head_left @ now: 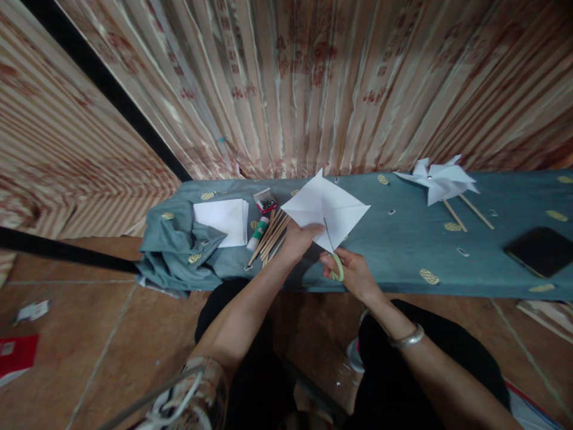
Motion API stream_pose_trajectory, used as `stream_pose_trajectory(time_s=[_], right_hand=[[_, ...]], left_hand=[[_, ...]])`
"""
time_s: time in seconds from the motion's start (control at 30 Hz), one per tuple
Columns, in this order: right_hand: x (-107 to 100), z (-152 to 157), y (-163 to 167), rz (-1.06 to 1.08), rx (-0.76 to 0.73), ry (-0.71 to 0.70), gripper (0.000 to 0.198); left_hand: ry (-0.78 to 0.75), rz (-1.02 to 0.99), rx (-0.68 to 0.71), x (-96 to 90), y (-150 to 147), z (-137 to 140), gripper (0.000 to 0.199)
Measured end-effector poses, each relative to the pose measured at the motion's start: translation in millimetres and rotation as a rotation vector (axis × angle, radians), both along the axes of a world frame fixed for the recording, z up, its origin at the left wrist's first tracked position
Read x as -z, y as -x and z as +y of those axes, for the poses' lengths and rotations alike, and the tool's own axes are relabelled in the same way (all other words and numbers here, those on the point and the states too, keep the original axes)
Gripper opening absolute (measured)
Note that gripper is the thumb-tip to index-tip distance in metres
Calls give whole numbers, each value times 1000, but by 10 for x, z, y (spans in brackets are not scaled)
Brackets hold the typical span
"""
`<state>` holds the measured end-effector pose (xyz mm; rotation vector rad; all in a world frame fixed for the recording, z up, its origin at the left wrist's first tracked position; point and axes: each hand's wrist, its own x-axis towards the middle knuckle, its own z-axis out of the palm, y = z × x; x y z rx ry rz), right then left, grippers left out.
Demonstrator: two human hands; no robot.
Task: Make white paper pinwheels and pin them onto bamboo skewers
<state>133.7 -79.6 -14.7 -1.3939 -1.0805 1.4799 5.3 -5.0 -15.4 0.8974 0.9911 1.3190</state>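
Note:
A square white sheet of paper (342, 206) with crossing creases is held up by its lower left part in my left hand (304, 237), thumb on top. My right hand (349, 269) grips scissors by their pale green handles (336, 269). The scissor blades (329, 234) lie at the sheet's lower corner, pointing toward its middle. Just left of my left hand lie several wooden sticks (270, 239), a glue stick (258, 234) and a small open box (265, 202) with dark bits in it.
A stack of white paper (221, 218) lies at the left on the cloth-covered bench (394, 251). Paper pinwheels (441, 179) on wooden sticks rest at the right, near a dark flat object (539, 251). Striped curtains (286, 89) hang behind. A red item (18, 353) is on the floor.

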Motion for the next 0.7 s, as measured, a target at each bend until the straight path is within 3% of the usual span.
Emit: stream_pose_trajectory(time_s=[0.2,0.4,0.53,0.7], right_hand=[[5,6,-19,-5,-15,-4,52],[41,40,-195,5,-70,19,52],[11,38,-432,13,-112,75,56],[-26,-16,-672,-25,-176,157,57]], left_hand=[[37,-29,-9,-22,-3,0,42],[47,-148,82,-238,230,92,49],[64,-110,127,-302,465,166,48],[111,27,216,-226,582,161,41]])
